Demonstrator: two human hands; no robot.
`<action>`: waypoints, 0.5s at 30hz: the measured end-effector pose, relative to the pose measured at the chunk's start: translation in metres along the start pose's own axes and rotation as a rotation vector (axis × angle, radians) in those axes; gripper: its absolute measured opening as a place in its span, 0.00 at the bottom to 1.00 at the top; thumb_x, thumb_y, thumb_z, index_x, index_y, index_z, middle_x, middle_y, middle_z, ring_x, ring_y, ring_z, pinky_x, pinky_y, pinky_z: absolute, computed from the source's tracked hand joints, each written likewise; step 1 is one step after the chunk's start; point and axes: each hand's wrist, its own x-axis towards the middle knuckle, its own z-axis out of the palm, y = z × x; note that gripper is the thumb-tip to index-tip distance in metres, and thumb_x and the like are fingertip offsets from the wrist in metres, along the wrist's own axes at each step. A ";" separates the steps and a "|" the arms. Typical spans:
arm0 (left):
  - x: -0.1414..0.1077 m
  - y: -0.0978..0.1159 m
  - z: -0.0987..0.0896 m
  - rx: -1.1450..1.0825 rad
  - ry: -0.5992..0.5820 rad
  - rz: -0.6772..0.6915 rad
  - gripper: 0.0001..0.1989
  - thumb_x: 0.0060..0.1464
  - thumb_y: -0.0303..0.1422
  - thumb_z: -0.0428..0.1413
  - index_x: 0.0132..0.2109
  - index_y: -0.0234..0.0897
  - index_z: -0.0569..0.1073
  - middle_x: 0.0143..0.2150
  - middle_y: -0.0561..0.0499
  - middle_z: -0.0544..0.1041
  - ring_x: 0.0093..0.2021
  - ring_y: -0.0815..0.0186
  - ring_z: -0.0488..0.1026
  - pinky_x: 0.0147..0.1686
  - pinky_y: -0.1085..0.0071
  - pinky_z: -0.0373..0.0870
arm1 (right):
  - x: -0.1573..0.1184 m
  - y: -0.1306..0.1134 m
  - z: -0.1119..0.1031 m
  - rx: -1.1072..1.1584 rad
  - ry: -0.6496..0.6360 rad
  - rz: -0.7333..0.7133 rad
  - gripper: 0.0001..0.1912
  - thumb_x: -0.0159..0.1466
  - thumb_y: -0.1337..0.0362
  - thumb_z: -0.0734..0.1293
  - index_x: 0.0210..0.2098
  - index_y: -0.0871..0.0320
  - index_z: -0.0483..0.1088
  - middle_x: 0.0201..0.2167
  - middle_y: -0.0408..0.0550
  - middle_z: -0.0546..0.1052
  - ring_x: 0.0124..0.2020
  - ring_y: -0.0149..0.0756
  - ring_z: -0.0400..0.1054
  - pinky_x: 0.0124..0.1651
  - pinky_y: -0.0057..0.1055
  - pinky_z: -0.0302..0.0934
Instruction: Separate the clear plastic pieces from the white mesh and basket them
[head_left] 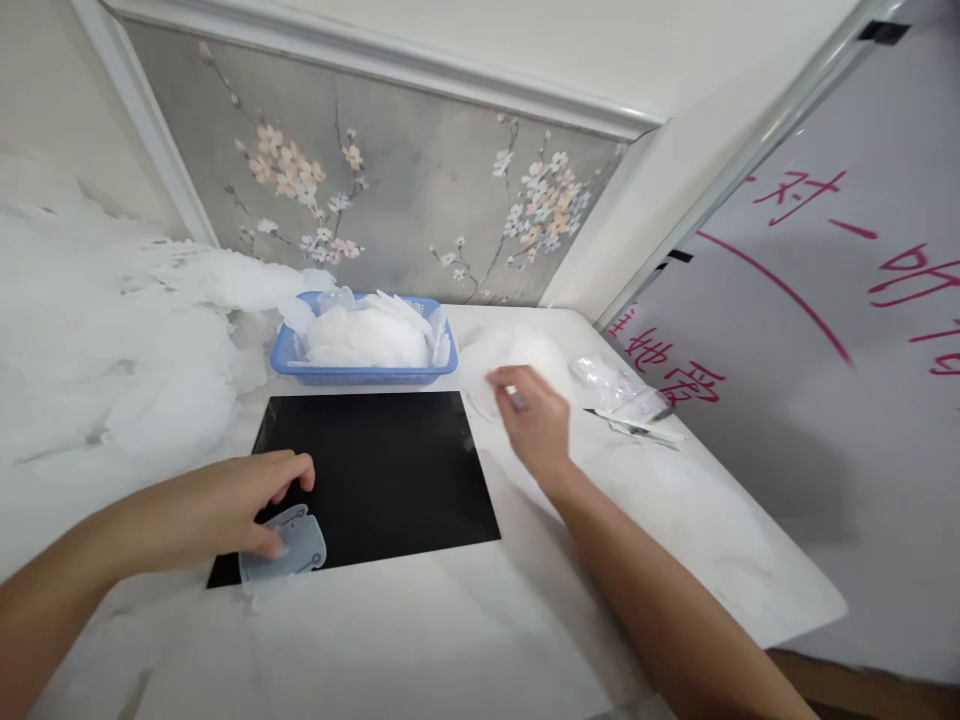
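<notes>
A clear piece (pixel 300 545) is lying over the near left corner of a black mat (pixel 390 460). The left hand (pixel 251 500) is pressing it with the thumb, fingers standing apart. The right hand (pixel 536 422) is curling near a white pile (pixel 529 345); I cannot tell whether it is gripping anything. Beyond, a blue basket (pixel 360 377) is holding white pieces (pixel 367 338).
</notes>
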 end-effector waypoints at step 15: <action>0.030 0.036 0.024 -0.854 0.002 0.016 0.16 0.51 0.42 0.61 0.44 0.38 0.74 0.36 0.49 0.77 0.37 0.60 0.70 0.35 0.67 0.61 | -0.006 -0.026 0.006 0.209 -0.330 0.128 0.10 0.64 0.65 0.62 0.43 0.55 0.72 0.35 0.46 0.77 0.31 0.35 0.69 0.37 0.32 0.65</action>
